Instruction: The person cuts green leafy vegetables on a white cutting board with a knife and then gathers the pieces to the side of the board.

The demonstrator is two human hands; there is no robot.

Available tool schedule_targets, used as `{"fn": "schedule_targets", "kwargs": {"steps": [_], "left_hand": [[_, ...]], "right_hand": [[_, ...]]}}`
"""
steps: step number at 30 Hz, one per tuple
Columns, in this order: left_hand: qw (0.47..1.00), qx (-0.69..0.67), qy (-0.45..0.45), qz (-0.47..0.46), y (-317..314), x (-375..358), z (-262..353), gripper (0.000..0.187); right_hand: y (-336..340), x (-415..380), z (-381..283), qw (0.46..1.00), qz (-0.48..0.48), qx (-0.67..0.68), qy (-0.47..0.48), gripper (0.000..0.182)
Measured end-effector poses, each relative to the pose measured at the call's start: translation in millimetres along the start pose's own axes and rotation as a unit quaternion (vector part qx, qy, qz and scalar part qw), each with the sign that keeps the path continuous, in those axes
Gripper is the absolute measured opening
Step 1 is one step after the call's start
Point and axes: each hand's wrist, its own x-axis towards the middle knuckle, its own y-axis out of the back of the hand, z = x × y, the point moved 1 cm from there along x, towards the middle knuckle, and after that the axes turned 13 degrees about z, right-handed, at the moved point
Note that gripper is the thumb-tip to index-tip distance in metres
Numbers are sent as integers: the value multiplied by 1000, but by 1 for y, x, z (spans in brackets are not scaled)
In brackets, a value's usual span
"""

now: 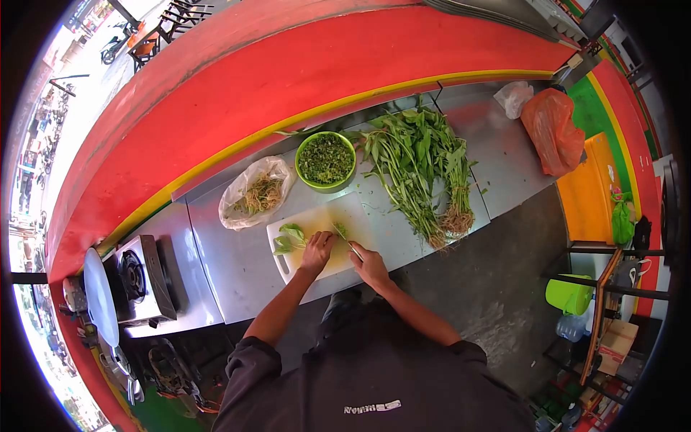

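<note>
My left hand [317, 252] is closed on a bunch of green leaves [290, 236], whose leafy part sticks out to its left over the white cutting board [281, 263]. In my right hand [370, 265] is a knife [348, 240], its blade pointing up and left beside the leaves' cut end. A few chopped green bits [340, 229] lie by the blade. Beyond the board stands a green bowl [326, 189] full of chopped greens. A clear plastic bag [237, 198] with roots and stems sits left of the bowl. Long leafy stalks [414, 155] with roots lie to the right.
A gas stove [144, 277] is at the left end of the metal counter [241, 284]. An orange plastic bag [551, 133] and a small clear bag [513, 97] lie at the right end. A red wall [288, 72] runs behind. A green bucket [568, 294] is at the lower right.
</note>
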Motion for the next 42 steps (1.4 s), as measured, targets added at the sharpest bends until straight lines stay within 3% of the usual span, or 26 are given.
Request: {"fn": "schedule_targets", "kwargs": {"steps": [18, 42], "left_hand": [[1000, 9, 2, -9, -1, 0, 0, 31], [999, 39, -6, -19, -2, -5, 1, 37]], "right_hand": [[-1, 2, -1, 999, 10, 31, 31, 36], [3, -1, -5, 1000, -7, 3, 1, 36]]}}
